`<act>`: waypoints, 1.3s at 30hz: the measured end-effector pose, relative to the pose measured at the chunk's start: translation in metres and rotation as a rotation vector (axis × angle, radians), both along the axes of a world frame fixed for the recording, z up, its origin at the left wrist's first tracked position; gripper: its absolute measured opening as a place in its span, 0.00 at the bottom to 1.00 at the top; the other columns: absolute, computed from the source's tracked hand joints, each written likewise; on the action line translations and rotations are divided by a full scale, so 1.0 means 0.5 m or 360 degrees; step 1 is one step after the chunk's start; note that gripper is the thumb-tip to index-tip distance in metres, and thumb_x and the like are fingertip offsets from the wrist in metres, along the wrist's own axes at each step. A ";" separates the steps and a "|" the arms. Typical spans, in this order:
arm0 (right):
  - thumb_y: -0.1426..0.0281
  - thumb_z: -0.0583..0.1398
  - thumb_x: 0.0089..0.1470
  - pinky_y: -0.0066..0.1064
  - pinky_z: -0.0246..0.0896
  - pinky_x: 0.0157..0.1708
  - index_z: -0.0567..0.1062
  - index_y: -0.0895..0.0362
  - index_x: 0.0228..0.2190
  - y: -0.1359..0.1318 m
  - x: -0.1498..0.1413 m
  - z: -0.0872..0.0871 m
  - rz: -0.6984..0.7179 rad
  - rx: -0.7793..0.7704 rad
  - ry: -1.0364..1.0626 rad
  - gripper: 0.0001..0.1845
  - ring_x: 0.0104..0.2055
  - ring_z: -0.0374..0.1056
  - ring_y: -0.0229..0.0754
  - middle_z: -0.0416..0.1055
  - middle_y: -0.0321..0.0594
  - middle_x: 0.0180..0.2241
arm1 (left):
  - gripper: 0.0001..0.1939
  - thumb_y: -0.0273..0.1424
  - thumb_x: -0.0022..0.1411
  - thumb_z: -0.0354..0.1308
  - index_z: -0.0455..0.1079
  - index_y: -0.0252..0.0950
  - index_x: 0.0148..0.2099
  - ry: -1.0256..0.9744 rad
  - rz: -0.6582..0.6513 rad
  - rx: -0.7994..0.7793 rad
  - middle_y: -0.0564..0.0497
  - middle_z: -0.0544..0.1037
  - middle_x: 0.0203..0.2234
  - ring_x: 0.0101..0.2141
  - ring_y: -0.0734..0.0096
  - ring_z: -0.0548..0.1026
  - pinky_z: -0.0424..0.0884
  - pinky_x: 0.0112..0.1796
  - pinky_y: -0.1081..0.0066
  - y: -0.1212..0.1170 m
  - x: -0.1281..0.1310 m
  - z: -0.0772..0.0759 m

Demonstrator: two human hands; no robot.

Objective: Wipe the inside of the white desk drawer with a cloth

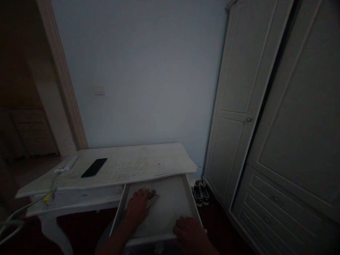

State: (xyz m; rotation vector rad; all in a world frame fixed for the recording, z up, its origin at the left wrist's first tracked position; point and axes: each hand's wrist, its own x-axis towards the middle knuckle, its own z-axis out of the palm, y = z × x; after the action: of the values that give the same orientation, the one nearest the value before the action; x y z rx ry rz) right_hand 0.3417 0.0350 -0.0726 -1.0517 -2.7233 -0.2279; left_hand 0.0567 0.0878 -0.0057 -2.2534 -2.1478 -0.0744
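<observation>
My left hand (136, 209) reaches into the pulled-out white drawer (175, 198), its fingers closed over a small crumpled cloth (152, 199) and pressing it on the drawer bottom near the back left. Part of the cloth is hidden under the hand; pale and dark patches show beyond the fingertips. At the drawer's front right corner, my right hand (190, 232) grips the front panel, with its fingers curled over the top edge. The drawer belongs to a white desk (138, 159) with a worn, spotted top.
A dark phone (94, 167) and a white power strip (67, 164) lie on the desk's left side. A cable with a yellow tag (47, 198) hangs over its front edge. Shoes (201, 193) stand on the floor beside a white wardrobe (231, 141) at the right.
</observation>
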 end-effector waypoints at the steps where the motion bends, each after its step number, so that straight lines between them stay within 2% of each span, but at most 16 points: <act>1: 0.48 0.64 0.62 0.35 0.60 0.37 0.70 0.53 0.38 -0.002 0.000 0.004 -0.0002 -0.0002 0.0007 0.21 0.40 0.70 0.46 0.76 0.38 0.38 | 0.31 0.28 0.64 0.58 0.65 0.41 0.69 0.0002 -0.0001 -0.0003 0.39 0.72 0.60 0.57 0.49 0.71 0.71 0.52 0.59 0.000 0.000 0.001; 10: 0.50 0.66 0.60 0.36 0.61 0.38 0.71 0.53 0.38 -0.013 0.001 0.030 -0.0027 -0.0041 -0.0022 0.20 0.42 0.71 0.47 0.77 0.38 0.40 | 0.30 0.31 0.65 0.59 0.65 0.41 0.69 0.0016 -0.0007 -0.0021 0.38 0.72 0.61 0.58 0.48 0.72 0.71 0.51 0.59 -0.004 0.003 0.011; 13: 0.49 0.66 0.60 0.35 0.61 0.38 0.72 0.53 0.37 -0.012 -0.002 0.033 -0.0016 -0.0079 -0.0022 0.21 0.42 0.71 0.47 0.77 0.38 0.39 | 0.31 0.30 0.65 0.60 0.64 0.41 0.69 0.0017 -0.0007 -0.0012 0.39 0.72 0.62 0.58 0.49 0.71 0.70 0.53 0.59 -0.004 0.003 0.010; 20: 0.51 0.66 0.61 0.35 0.63 0.40 0.73 0.53 0.39 -0.015 -0.002 0.043 -0.0030 -0.0127 -0.0030 0.19 0.43 0.71 0.47 0.78 0.38 0.39 | 0.27 0.31 0.66 0.59 0.67 0.38 0.66 0.0008 -0.0021 0.0005 0.38 0.73 0.59 0.57 0.48 0.73 0.71 0.51 0.59 0.001 0.002 0.002; 27: 0.53 0.67 0.60 0.35 0.63 0.41 0.73 0.52 0.40 -0.013 0.000 0.034 -0.0022 -0.0131 0.0005 0.17 0.44 0.72 0.48 0.79 0.38 0.41 | 0.30 0.30 0.64 0.61 0.66 0.39 0.67 0.0010 -0.0028 0.0018 0.38 0.73 0.60 0.56 0.49 0.73 0.70 0.50 0.59 0.000 0.000 -0.001; 31: 0.50 0.64 0.62 0.35 0.63 0.39 0.73 0.52 0.38 -0.008 0.000 0.026 0.0011 -0.0124 0.0006 0.19 0.42 0.71 0.47 0.79 0.38 0.38 | 0.30 0.29 0.64 0.61 0.65 0.38 0.68 0.0019 -0.0018 0.0037 0.37 0.73 0.59 0.57 0.47 0.72 0.70 0.50 0.59 -0.002 0.000 -0.001; 39: 0.48 0.65 0.60 0.36 0.61 0.39 0.74 0.52 0.39 -0.011 0.000 0.029 -0.0046 -0.0131 0.0007 0.20 0.42 0.72 0.49 0.79 0.39 0.39 | 0.30 0.28 0.63 0.61 0.67 0.37 0.67 0.0027 -0.0025 0.0044 0.37 0.73 0.58 0.55 0.48 0.73 0.71 0.48 0.60 -0.004 0.002 0.001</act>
State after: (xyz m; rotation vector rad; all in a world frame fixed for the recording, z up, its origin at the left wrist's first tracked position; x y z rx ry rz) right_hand 0.3415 0.0297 -0.0582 -1.1127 -2.7360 -0.1185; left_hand 0.0577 0.0860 -0.0052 -2.2475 -2.1076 -0.0846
